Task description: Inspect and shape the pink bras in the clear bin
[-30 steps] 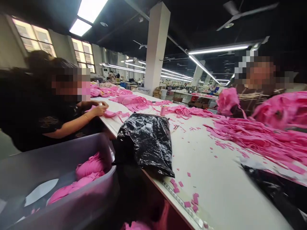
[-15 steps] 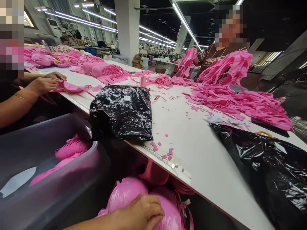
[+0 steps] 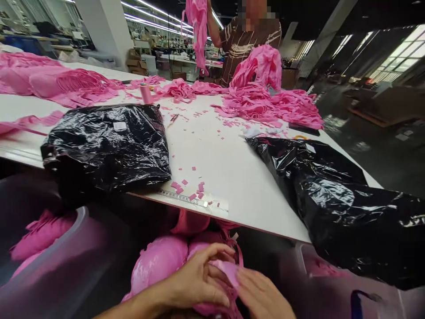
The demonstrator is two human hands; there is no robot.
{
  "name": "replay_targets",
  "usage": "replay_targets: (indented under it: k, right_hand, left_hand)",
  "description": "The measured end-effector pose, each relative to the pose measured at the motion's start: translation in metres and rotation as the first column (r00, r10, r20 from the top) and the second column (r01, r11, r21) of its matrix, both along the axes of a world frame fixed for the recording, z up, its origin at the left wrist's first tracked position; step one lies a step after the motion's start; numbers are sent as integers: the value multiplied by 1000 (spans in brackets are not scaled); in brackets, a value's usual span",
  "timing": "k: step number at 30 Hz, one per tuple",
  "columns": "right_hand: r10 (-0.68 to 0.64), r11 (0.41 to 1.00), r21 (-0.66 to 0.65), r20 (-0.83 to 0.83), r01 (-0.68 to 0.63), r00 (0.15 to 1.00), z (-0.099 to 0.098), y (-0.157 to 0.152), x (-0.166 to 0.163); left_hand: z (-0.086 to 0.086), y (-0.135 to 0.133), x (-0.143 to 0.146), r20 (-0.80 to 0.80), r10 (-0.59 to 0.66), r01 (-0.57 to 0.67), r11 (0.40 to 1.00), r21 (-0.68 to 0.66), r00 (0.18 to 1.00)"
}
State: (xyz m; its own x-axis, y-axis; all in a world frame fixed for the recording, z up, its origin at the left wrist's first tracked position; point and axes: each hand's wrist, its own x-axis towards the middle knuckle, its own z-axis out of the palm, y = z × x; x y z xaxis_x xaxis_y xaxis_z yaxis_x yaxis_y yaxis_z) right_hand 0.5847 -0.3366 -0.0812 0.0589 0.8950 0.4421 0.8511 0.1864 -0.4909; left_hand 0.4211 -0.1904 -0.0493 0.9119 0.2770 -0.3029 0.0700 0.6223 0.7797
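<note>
two black plastic bags (image 3: 106, 146), one pink thread spool (image 3: 145, 94), two hands (image 3: 199, 281)

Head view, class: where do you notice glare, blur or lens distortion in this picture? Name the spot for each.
In the head view, glare streaks the two black plastic bags from the ceiling strip lights; the window at right is blown out; the left hand and right hand on the pink bra cups look soft, as does the grey bin; the white table edge bows from wide-angle distortion.

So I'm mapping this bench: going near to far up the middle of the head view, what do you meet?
Hands on pink padded cups → tape measure → pink scraps → thread spool → person across the table.
</note>
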Motion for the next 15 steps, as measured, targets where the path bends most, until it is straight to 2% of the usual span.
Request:
replay_targets:
  k: [1,3,4,6,8,10,12,13,15]
  right_hand:
    - [99,992,79,42,-103,994,0,8,-4]
    - [263,928,231,151,-292,953,3,27,-12]
    - [302,896,280,187,-345,935,5,36,-16]
    - [326,871,318,196,-374,925,8,48,-21]
    - [303,882,329,153,-338,941,9,51,-22]
    - [191,936,292,39,-194,981,7,47,-19]
    - [39,988,154,-123,-20,992,2,39,-14]
    - [-14,998,60,-203,27,979,0,35,-12]
    - [-53,997,-77,-318,30,947,-3,30,-9]
  left_hand:
    - [-4,0,-3,16,54,-54,998,20,998]
    - [-12,-1,-12,12,199,-199,973,115,980]
    - [-15,0,-17,11,269,-267,947,176,963]
    - [-21,0,-28,18,344,-334,895,296,939]
    - [-25,1,-37,42,371,-352,835,423,928]
    - [-25,4,-42,90,372,-358,757,546,924]
    - [-24,8,-44,146,345,-357,693,626,927]
    - [-23,10,-45,166,323,-350,676,648,932]
    - [-21,15,-45,180,267,-316,665,676,947]
